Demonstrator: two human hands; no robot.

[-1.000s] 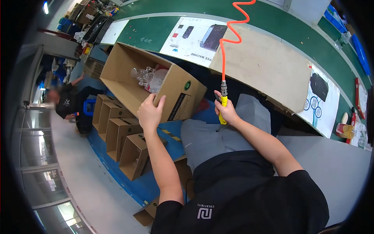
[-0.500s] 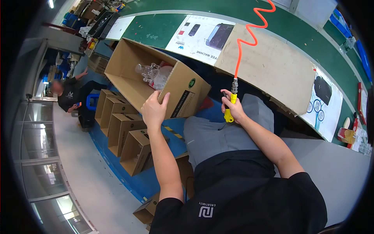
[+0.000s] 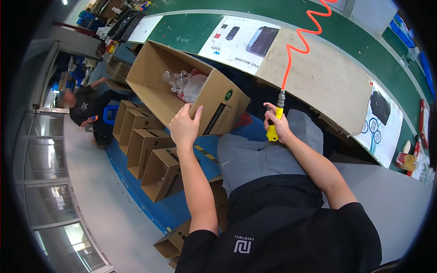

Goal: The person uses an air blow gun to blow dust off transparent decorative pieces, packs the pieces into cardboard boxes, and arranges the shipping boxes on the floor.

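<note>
My left hand (image 3: 184, 123) grips the near edge of a large open cardboard box (image 3: 150, 86), thumb outside and fingers over the rim. Inside the tilted box lie clear plastic or glass parts (image 3: 184, 84) with something red beside them. My right hand (image 3: 278, 125) is closed around a yellow air tool (image 3: 272, 133), held over my lap. A metal coupling joins the tool to a coiled orange hose (image 3: 289, 54) that rises over the bench.
Several open cardboard boxes (image 3: 159, 175) stand in a row on the blue floor at left. Beyond them a person (image 3: 84, 107) sits near flattened cardboard. The green bench (image 3: 182, 32) carries printed sheets and a brown cardboard sheet (image 3: 314, 77).
The view has shifted slightly, so the box, bench and hands appear moved. The yellow tool and hose now appear farther right. Both hands keep their holds. The seated person's raised arm has lowered somewhat.
</note>
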